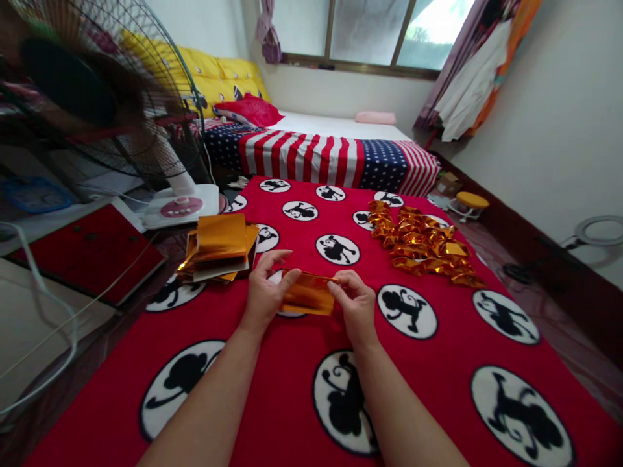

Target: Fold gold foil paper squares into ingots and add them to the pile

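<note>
A sheet of shiny gold foil paper (pixel 309 297) is stretched between my two hands, over the middle of the red cloth. My left hand (pixel 265 292) pinches its upper left corner with the thumb, the other fingers extended behind. My right hand (pixel 357 301) grips the right edge between thumb and fingers. Left of my hands lies a stack of gold paper sheets (pixel 221 240), some edges showing pale undersides. Several folded gold foil pieces (pixel 421 243) are heaped in rows at the right of the cloth.
The red cloth (pixel 263 415) has black monkey figures in white circles. A fan (pixel 182 201) stands at the left beside a red panel (pixel 102 250). Behind are a bed with a striped, starred cover (pixel 311 155), a window and curtains. A yellow stool (pixel 472 200) is at the right.
</note>
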Tool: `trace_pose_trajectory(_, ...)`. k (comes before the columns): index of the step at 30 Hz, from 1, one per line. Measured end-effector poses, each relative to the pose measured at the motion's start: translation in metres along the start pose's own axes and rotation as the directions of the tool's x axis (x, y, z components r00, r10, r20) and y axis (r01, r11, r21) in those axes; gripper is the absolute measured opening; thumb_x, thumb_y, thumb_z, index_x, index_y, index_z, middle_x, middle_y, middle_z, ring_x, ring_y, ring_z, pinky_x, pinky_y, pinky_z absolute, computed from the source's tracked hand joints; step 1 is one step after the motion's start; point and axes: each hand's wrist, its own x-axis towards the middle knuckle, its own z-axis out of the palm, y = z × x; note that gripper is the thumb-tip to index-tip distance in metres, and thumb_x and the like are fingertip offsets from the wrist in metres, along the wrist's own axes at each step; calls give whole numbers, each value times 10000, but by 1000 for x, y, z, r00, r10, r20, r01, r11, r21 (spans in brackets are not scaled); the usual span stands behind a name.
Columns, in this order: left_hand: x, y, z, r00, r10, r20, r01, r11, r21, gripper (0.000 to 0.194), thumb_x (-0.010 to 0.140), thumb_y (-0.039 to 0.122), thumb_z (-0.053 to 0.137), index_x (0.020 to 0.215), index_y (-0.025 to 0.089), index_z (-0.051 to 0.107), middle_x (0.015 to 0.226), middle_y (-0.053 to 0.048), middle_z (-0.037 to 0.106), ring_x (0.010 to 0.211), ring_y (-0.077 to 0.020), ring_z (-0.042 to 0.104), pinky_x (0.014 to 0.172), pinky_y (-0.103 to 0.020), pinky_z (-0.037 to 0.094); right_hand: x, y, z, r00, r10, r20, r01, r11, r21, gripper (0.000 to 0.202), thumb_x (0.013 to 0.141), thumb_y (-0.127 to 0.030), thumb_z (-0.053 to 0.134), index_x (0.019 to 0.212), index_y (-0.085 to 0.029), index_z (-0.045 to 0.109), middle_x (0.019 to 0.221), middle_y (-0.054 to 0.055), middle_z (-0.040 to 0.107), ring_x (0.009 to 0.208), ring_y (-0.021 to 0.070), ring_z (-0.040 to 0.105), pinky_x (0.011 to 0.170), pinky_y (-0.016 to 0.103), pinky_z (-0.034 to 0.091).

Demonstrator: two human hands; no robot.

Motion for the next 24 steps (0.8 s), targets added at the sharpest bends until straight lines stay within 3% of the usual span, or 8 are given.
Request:
trace_pose_trajectory(3,0,4,-3,985,-23,168,18,999,29,172,724,303,754,839,175,747,855,-48,727,792,-164,638,731,-250,472,0,0,-1,1000,11,0,-11,1000,16,56,786,-228,697,752,-198,664,822,12,576,755,149,550,665,265,421)
trace_pose_trajectory(6,-2,7,-2,981,-94,172,93,996,11,134,727,308,746,718,174,749,705,-29,721,664,-149,628,653,-242,469,0,0,-1,1000,23,-1,-23,1000,19,52,780,-234,700,752,-200,672,823,12,580,757,150,552,667,266,420)
trace_pose_trajectory(12,-3,9,-1,972,-163,168,157,986,49,142,712,313,757,735,174,770,709,-34,734,640,-147,624,606,-221,458,1,-4,-2,996,86,7,-86,996,31,97,759,-275,695,712,-199,657,787,9,577,729,149,535,651,263,420)
trace_pose_trajectory(20,-7,16,2,940,-123,319,114,992,50,130,745,296,729,751,170,764,775,-55,744,719,-166,659,658,-220,493,0,-4,-1,980,198,34,-200,973,117,123,716,-295,715,692,-196,647,772,2,566,684,131,518,599,233,417)
trace_pose_trajectory(24,-8,16,2,936,-123,329,109,992,63,126,751,285,720,723,167,755,745,-51,738,683,-158,649,637,-220,490,-1,-5,2,957,268,109,-283,944,167,154,718,-318,731,726,-194,638,694,-20,563,618,119,512,573,227,410)
